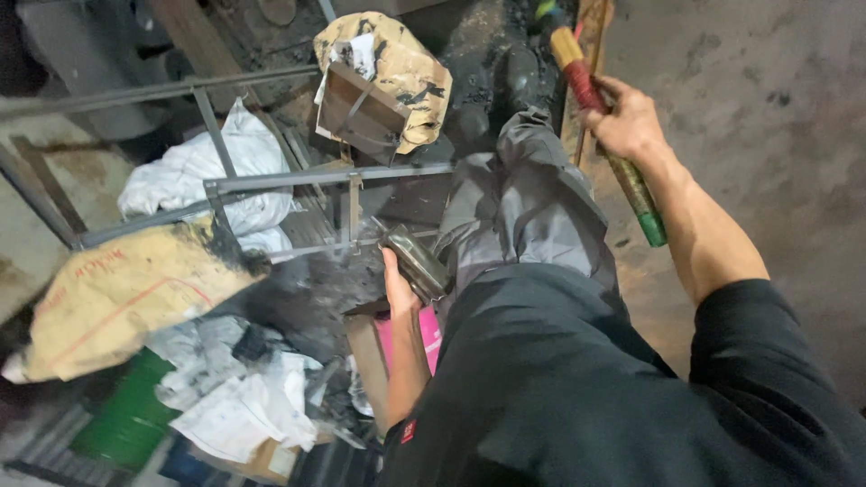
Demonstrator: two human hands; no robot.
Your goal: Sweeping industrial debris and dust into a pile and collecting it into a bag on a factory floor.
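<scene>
Head view is showing your black sleeves and grey trousers nearest the lens, the cloth soft and creased as you are standing over the clutter. Your left hand (403, 287) is curling closed around a small dark metal block (417, 261), smooth and glossy with squared edges; you are keeping it low beside your thigh, seemingly so it stays clear of the frame. Just under that wrist a pink box (428, 335) is peeking out, and crumpled white papers (242, 408) are lying beside a green drum (126, 419).

Your right hand (624, 119) is wrapping fully shut around a broom handle (603, 113), a long round stick banded in yellow, red and green; you are gripping it mid-length and tilted, its top leaning away from you, which is probably keeping the stick balanced.

Further out, a frame of thin grey metal bars (325, 178) is crossing over a tan paper sack (117, 298) smeared with black dust and a bundle of white cloth (225, 162). Beyond it a torn, stained sack (401, 63) is slumping behind a rusty folded metal piece (361, 113). Rough grey concrete floor (767, 108) is spreading to your right.
</scene>
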